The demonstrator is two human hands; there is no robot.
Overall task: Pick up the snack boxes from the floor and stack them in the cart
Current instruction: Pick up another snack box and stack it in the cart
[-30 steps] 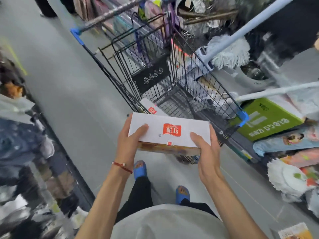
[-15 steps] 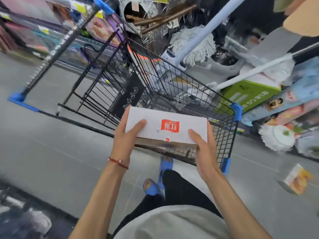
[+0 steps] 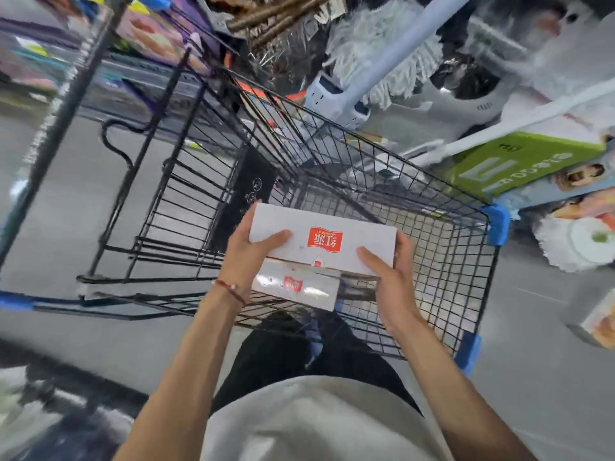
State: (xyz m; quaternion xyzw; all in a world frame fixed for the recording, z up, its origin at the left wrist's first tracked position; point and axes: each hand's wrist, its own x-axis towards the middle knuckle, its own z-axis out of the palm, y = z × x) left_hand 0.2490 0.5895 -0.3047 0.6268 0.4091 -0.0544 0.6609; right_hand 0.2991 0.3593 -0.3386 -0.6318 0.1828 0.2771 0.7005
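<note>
Over the cart's [image 3: 497,224] near end, the white snack box [image 3: 322,242] lay flat, its long axis across the cart, red logo facing up. The left hand [image 3: 248,257] and right hand [image 3: 389,277] gripped its short ends, thumbs on top. A second box [image 3: 296,287] lay just beneath inside the cart; a green carton [image 3: 519,161] stood beyond the cart's far-right corner

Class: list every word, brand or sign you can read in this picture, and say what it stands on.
"红派", as best it reads, upside down: red logo on the top box.
Lower box: similar red logo, too blurred to read.
Green carton: white lettering, not legible.
Black sign: round icons only, no words.
</note>
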